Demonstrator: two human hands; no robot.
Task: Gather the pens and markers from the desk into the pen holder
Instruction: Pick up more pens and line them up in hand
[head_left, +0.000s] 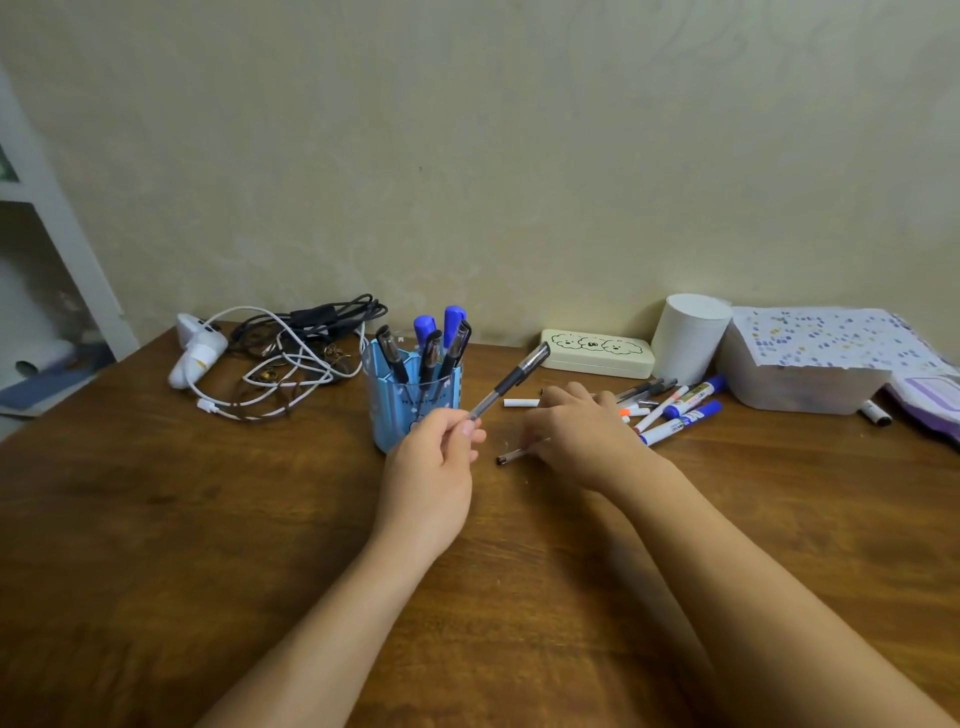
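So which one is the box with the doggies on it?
Look along the wall at the back of the desk. Between the blue pen holder and the white roll lies a flat cream case. Only it has cartoon puppies on its lid.

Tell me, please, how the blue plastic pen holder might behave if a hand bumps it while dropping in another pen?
The blue plastic pen holder looks light and thin-walled, so it would probably slide on the smooth wooden desk. Its pens and blue-capped markers stand tall and lean outward, raising the weight, so a firm knock might tip it. It seems stiff, not floppy.
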